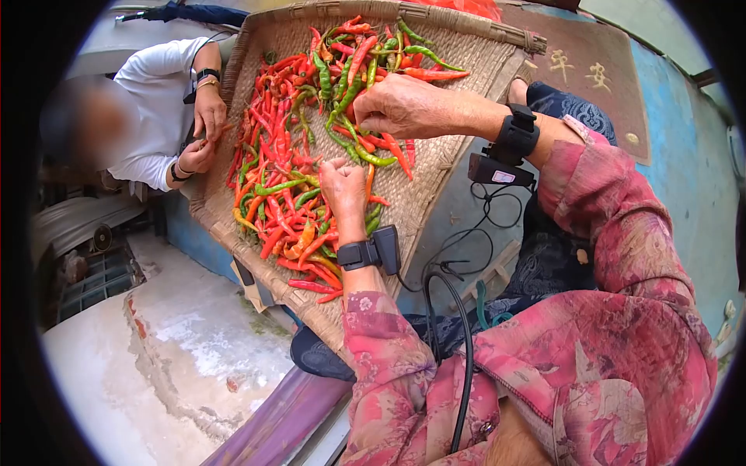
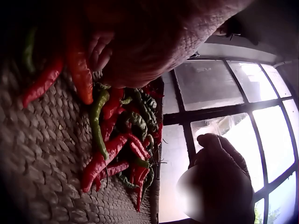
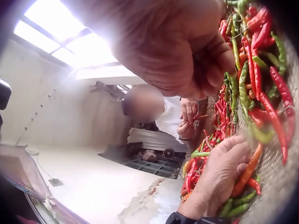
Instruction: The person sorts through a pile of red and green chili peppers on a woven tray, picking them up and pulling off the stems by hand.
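Red, green and orange chili peppers lie heaped on a woven tray. The left hand is low over the heap with its fingers bent; an orange chili lies right beside them, and whether they grip it is unclear. Farther up the tray, the right hand hovers above red and green chilies, its fingers curled in toward the thumb. In the right wrist view the inside of this right hand is in shadow, so anything between the fingertips is hidden.
Across the tray, a person in a white shirt has both hands together at its edge, by a red chili. Black cables hang beside the tray. A brown mat lies beyond, and a cracked pale surface is at lower left.
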{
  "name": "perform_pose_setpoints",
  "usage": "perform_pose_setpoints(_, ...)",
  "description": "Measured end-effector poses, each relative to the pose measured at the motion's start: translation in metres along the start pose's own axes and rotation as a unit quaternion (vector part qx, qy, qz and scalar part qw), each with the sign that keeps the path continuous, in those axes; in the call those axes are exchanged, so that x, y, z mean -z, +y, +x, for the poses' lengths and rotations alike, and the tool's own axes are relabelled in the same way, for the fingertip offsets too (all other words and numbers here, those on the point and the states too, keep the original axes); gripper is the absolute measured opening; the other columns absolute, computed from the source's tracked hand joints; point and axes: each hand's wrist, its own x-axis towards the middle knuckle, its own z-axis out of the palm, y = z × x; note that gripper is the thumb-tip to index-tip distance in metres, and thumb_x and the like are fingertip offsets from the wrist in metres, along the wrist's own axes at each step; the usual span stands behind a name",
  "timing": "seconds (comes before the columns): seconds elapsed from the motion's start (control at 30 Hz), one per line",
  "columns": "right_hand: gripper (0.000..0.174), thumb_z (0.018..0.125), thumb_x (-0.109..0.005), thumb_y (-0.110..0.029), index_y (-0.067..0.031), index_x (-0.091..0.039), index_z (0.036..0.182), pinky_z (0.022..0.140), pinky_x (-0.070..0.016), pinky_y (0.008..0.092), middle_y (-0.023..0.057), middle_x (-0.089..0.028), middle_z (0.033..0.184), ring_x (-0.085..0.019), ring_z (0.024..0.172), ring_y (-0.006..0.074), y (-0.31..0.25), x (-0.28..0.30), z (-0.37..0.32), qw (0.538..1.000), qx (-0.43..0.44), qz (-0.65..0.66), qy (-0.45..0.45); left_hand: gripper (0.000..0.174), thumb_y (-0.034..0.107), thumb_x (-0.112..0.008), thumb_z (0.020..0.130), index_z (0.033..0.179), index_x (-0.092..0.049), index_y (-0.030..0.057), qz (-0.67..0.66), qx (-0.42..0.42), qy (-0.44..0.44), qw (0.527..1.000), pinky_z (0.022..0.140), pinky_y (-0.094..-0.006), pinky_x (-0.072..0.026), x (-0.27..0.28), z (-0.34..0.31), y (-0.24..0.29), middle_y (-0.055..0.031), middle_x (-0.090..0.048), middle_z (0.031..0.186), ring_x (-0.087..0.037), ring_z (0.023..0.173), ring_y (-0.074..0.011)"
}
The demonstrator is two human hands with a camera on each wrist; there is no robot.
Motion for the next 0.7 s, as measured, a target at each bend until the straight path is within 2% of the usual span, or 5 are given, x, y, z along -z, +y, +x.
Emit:
perform_pose_setpoints(0.3,0.014,0.079,-0.057,-0.015,-0.0014,-0.06,0.075,0.057,-0.0458,0.0428,0.0166,-0.057,0.062,-0.06,0.064,0.0345,-0.011,0.006,-0.001,0.999,-0.017,0.001,-0.028,0.035,0.017,-0.064,0.071,0.098,-0.061,-0.005,0.212,-0.125,0.018,0.969,0.073,-0.0366,-0.0484,-0.006,0.015,0.013,-0.0184,-0.065,0.081,-0.063,0.074,-0.0294)
perform_pose_setpoints(0.43,0.015,0.08,-0.056,-0.015,-0.0015,-0.059,0.075,0.057,-0.0461,0.043,0.017,-0.057,0.063,-0.06,0.065,0.0351,-0.011,0.006,-0.003,0.999,-0.018,-0.024,-0.027,0.028,0.011,-0.061,0.074,0.097,-0.058,-0.0045,0.029,0.018,-0.031,0.999,0.063,-0.0308,-0.049,0.008,0.007,0.017,-0.008,-0.059,0.073,-0.057,0.064,-0.0175)
perform_pose_setpoints(0.47,0.015,0.08,-0.056,-0.015,-0.0012,-0.058,0.075,0.057,-0.0458,0.043,0.0169,-0.057,0.063,-0.06,0.065,0.0355,-0.012,0.006,-0.004,0.999,-0.02,-0.013,-0.032,0.023,0.01,-0.06,0.076,0.095,-0.058,-0.0036,-0.129,0.038,-0.048,0.99,0.06,-0.0276,-0.0481,0.014,0.003,0.015,-0.0058,-0.058,0.073,-0.056,0.063,-0.014)
perform_pose_setpoints(0.57,0.015,0.081,-0.056,-0.014,-0.0009,-0.057,0.075,0.057,-0.0454,0.0428,0.0166,-0.057,0.064,-0.06,0.066,0.035,-0.011,0.003,-0.004,0.998,-0.022,-0.017,-0.055,0.007,0.009,-0.057,0.086,0.088,-0.055,0.0022,-0.414,0.045,-0.006,0.909,0.058,-0.0219,-0.0489,0.039,-0.006,0.03,-0.0032,-0.057,0.074,-0.056,0.065,-0.0107)
perform_pose_setpoints(0.7,0.013,0.08,-0.055,-0.013,-0.0011,-0.056,0.075,0.058,-0.0451,0.0424,0.016,-0.058,0.066,-0.06,0.067,0.0337,-0.008,-0.002,-0.005,0.997,-0.008,-0.032,-0.064,0.016,0.017,-0.055,0.09,0.092,-0.056,0.0011,-0.65,0.044,0.082,0.755,0.064,-0.0233,-0.0502,0.08,0.005,0.023,-0.0072,-0.061,0.078,-0.058,0.067,-0.0118)
